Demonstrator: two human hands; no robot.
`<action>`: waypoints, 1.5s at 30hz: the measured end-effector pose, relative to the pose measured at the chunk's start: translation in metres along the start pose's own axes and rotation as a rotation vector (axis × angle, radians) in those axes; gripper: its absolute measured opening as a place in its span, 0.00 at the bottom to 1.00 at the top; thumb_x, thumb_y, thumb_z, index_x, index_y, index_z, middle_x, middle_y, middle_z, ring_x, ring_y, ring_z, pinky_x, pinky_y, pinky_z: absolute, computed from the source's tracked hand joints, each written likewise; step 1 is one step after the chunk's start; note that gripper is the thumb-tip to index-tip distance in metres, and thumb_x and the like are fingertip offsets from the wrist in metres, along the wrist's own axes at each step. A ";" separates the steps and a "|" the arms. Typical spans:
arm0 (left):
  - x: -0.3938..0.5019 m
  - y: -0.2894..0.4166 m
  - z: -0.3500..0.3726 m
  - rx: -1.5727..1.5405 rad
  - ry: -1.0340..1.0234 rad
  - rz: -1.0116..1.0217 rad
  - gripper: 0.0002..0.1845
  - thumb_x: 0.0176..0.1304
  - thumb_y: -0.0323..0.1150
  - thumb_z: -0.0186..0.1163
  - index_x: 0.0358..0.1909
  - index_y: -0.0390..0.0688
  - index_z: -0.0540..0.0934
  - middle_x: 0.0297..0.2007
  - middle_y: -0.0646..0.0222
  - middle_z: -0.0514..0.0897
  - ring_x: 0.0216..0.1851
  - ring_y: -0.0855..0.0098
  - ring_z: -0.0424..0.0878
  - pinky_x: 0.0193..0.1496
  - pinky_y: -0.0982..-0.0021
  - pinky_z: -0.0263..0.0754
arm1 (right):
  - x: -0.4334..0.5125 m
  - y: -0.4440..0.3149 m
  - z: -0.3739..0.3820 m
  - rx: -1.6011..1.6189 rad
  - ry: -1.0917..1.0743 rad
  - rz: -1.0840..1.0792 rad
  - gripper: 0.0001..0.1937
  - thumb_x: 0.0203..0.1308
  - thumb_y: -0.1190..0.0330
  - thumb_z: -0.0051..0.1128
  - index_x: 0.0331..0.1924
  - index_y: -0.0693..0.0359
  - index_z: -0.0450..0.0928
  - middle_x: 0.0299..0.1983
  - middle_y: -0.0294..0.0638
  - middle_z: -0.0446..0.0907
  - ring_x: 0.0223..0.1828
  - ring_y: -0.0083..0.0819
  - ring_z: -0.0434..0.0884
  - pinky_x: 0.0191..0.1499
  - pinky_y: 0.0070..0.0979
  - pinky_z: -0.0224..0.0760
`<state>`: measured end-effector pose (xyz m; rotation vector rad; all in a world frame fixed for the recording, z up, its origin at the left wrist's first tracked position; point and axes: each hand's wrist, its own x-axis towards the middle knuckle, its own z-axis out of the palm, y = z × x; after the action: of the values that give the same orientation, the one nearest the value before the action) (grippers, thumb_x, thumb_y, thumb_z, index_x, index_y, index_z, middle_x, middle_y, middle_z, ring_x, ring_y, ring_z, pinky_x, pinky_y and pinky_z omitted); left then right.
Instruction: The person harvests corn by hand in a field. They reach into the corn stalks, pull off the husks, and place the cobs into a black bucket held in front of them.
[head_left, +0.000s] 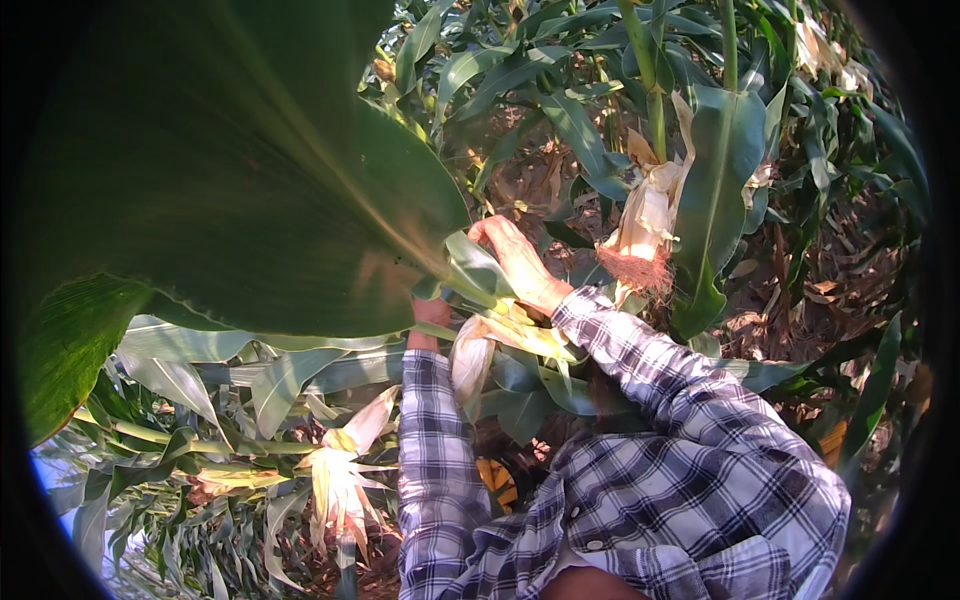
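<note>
My right hand is beside a corn stalk, its back towards me and its fingers bent at the edge of a big green corn leaf. What those fingers touch is hidden. Of my left hand only the wrist and a little of the hand show below that leaf; its fingers are out of sight. Between my forearms, pale opened husks hang from the stalk, with yellowish husk spread to the right. I see no bare ear in either hand.
An ear in dry husk with brown silk hangs at upper right. At lower left is a peeled-back empty-looking husk. Yellow corn ears lie below, between my forearm and shirt. Dense stalks and leaves surround me; dry litter covers the soil.
</note>
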<state>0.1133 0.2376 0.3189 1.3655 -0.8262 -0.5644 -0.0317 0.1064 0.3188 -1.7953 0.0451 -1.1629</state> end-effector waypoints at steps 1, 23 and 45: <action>0.002 0.002 -0.001 0.025 0.008 -0.041 0.29 0.55 0.30 0.63 0.59 0.41 0.65 0.48 0.68 0.76 0.46 0.73 0.77 0.50 0.71 0.75 | 0.011 -0.004 0.000 0.091 -0.035 0.017 0.15 0.51 0.64 0.57 0.40 0.65 0.73 0.42 0.48 0.73 0.46 0.38 0.73 0.47 0.30 0.67; 0.009 -0.036 -0.003 -0.468 -0.061 -0.160 0.19 0.61 0.35 0.58 0.52 0.41 0.72 0.46 0.61 0.79 0.46 0.67 0.79 0.50 0.65 0.77 | -0.022 0.009 0.011 1.098 0.125 0.321 0.06 0.62 0.69 0.53 0.38 0.60 0.70 0.27 0.32 0.68 0.27 0.21 0.66 0.35 0.19 0.63; 0.012 -0.126 -0.043 -0.612 0.004 -0.292 0.16 0.63 0.35 0.56 0.49 0.39 0.74 0.44 0.61 0.80 0.43 0.68 0.79 0.47 0.67 0.77 | -0.109 -0.008 -0.087 0.086 -0.391 0.604 0.08 0.60 0.69 0.53 0.39 0.63 0.71 0.27 0.37 0.70 0.31 0.23 0.70 0.34 0.24 0.66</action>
<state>0.1689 0.2365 0.1970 0.9183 -0.3947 -0.9517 -0.1572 0.1031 0.2577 -1.7294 0.2818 -0.3762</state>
